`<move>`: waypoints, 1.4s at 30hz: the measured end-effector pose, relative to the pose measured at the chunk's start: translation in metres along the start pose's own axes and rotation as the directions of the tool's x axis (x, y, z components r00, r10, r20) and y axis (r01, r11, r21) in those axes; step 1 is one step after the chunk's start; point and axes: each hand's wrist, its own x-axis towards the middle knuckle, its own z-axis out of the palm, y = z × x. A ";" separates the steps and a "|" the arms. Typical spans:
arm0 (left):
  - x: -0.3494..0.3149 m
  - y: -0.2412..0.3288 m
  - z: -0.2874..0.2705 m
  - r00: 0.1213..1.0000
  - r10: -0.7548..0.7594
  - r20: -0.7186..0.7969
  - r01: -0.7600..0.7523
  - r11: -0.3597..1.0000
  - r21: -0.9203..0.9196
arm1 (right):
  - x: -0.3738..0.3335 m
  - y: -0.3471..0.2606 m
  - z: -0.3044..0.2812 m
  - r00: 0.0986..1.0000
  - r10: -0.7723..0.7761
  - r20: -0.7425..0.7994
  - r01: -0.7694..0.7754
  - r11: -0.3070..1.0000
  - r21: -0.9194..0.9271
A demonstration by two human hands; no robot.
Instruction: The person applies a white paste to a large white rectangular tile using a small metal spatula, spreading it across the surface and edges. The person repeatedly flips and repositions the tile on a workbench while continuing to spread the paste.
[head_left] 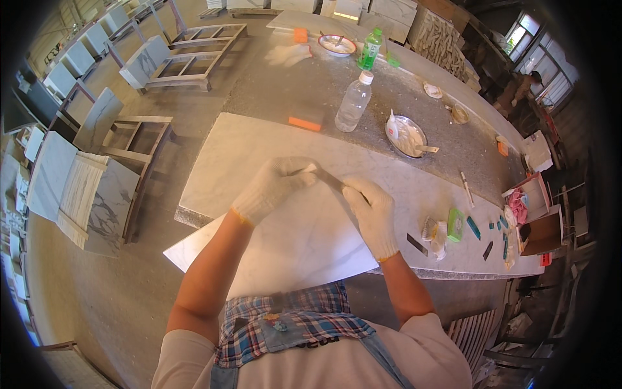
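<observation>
My left hand (pixel 275 186) and my right hand (pixel 372 214) both wear white knit gloves. They meet over a white marble slab (pixel 285 253) that lies at an angle near my apron. Between them a thin dark flat strip (pixel 332 182), which looks like a scraper blade, is pinched at both ends. A small pale bit shows at the left fingertips; I cannot make out what it is. The slab's far corner is partly hidden by my hands. Beneath it lies a larger pale marble slab (pixel 220 155) on the grey worktable (pixel 278 97).
Beyond stand a clear bottle (pixel 353 104), a green bottle (pixel 369 50), an orange block (pixel 305 123), and a bowl of white paste (pixel 408 137). To the right lie a dark blade (pixel 416 244), a green box (pixel 455 225) and small jars (pixel 438 236). Marble stacks (pixel 97 201) stand left.
</observation>
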 end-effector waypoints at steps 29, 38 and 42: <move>-0.002 0.001 0.001 0.999 -0.029 -0.026 0.029 0.999 0.015 | 0.143 0.139 -0.092 0.955 0.228 -0.190 -0.288 0.547 -0.786; -0.002 0.000 0.003 0.998 -0.061 -0.030 0.063 0.996 0.065 | 0.184 0.168 -0.058 0.933 0.334 -0.136 -0.288 0.464 -0.838; -0.004 -0.004 0.002 0.999 -0.034 -0.030 0.037 0.997 0.074 | 0.176 0.170 -0.057 0.966 0.194 -0.170 -0.251 0.550 -0.796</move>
